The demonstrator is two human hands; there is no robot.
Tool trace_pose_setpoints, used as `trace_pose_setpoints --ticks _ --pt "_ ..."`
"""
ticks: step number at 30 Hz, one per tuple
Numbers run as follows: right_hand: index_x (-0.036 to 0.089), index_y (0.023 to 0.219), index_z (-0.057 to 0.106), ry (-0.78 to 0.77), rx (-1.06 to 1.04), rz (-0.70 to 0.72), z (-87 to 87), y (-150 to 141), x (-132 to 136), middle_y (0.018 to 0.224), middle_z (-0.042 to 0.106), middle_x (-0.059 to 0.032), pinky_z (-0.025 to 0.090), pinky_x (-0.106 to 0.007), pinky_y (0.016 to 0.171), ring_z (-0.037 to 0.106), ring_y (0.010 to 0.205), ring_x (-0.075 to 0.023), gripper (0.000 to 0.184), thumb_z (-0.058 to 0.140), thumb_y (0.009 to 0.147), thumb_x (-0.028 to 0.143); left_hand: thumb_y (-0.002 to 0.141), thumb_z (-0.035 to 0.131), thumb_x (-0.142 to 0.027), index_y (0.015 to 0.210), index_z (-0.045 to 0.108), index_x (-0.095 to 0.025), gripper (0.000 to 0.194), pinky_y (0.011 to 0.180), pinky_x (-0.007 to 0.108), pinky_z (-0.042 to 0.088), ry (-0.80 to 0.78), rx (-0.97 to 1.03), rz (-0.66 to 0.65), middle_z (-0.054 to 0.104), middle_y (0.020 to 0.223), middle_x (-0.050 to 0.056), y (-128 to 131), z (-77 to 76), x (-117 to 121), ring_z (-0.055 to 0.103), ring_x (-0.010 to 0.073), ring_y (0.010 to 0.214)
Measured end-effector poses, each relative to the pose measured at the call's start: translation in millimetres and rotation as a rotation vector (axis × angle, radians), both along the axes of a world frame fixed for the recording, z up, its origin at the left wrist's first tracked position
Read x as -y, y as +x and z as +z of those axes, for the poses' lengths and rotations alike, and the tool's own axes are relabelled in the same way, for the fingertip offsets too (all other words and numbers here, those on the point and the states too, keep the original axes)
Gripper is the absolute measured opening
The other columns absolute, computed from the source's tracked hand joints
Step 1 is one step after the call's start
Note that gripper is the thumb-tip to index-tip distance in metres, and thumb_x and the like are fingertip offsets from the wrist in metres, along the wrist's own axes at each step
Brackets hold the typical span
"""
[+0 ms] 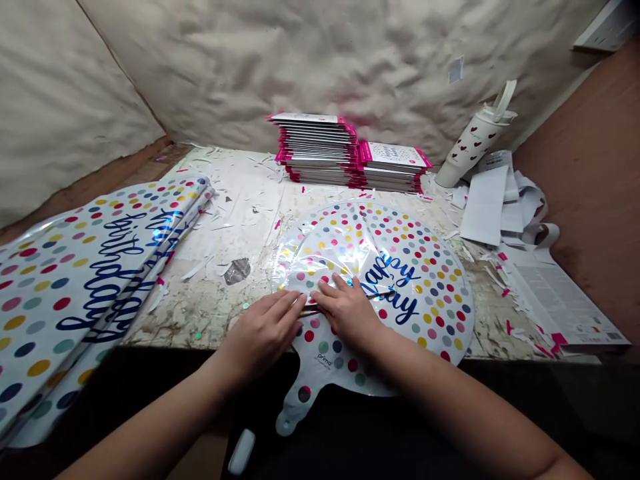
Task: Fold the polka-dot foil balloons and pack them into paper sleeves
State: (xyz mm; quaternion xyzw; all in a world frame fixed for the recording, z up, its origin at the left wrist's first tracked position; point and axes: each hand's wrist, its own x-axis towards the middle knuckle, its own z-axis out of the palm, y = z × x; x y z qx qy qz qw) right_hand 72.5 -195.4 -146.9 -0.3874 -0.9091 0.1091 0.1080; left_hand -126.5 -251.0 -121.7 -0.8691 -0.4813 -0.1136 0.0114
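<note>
A round foil balloon (400, 280) with coloured polka dots and blue "Happy Birthday" lettering lies flat, its tail hanging over the table's near edge. Part of it is folded over toward the middle. My left hand (263, 333) rests with its fingertips on the fold. My right hand (347, 310) presses flat beside it, across a thin dark rod (380, 294) that lies on the balloon. Neither hand is closed in a grip. The rod's middle is hidden under my right hand.
A pile of flat dotted balloons (65, 300) lies at the left. Two stacks of pink-edged packets (315, 150) stand at the back of the scuffed white table (245, 220). A heart-patterned tumbler (475, 137) lies at back right, near paper strips and sheets (500, 207).
</note>
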Motion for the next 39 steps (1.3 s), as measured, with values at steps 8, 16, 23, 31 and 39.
trace_pose_setpoints --ticks 8,16,23,31,39 --pt "0.016 0.13 0.044 -0.064 -0.121 0.081 -0.4 8 0 0.135 0.047 -0.0127 0.026 -0.058 0.1 0.037 0.126 -0.0336 0.054 0.054 0.081 0.035 0.079 0.042 -0.008 0.071 0.059 -0.014 0.02 0.059 0.031 0.046 -0.058 -0.249 -0.004 0.06 0.068 0.009 17 20.0 -8 0.057 0.0216 0.065" --pt "0.02 0.117 0.057 -0.064 -0.171 0.369 -4.9 75 -19 0.123 0.059 -0.0057 0.023 -0.045 0.107 0.047 0.121 -0.0214 0.032 0.046 0.088 0.02 0.088 0.039 -0.022 0.097 0.063 -0.018 0.026 0.073 0.025 0.046 -0.359 0.105 -0.297 0.067 0.093 0.006 68 48.4 -55 0.062 0.0163 0.085" --pt "0.015 0.119 0.055 0.075 -0.347 0.267 -13.0 128 2 0.122 0.059 -0.0114 0.033 -0.04 0.104 0.05 0.118 -0.0174 0.034 0.041 0.088 0.015 0.092 0.033 -0.036 0.14 0.029 -0.017 0.052 0.106 0.05 0.016 -0.263 -0.09 -0.48 0.026 0.147 0.012 112 -22.3 -127 0.02 0.0281 0.135" --pt "0.019 0.087 0.062 -0.162 -0.377 0.152 3.4 140 13 0.083 0.07 -0.0049 0.045 -0.032 0.08 0.064 0.084 -0.0168 0.022 0.042 0.089 0.025 0.089 0.033 -0.052 0.141 0.023 -0.03 0.058 0.104 0.058 0.006 -0.285 -0.088 -0.36 0.014 0.15 0.008 121 -19.3 -114 0.011 0.0323 0.137" --pt "0.019 0.064 0.049 -0.598 -0.184 -0.519 23.4 112 -49 0.061 0.055 0.0007 0.036 -0.022 0.05 0.051 0.057 -0.0126 0.034 0.038 0.088 0.042 0.089 0.034 -0.044 0.144 0.015 -0.021 0.062 0.11 0.046 0.004 -0.422 -0.181 -0.272 0.019 0.149 0.007 4 -16.0 -108 0.014 0.0244 0.137"
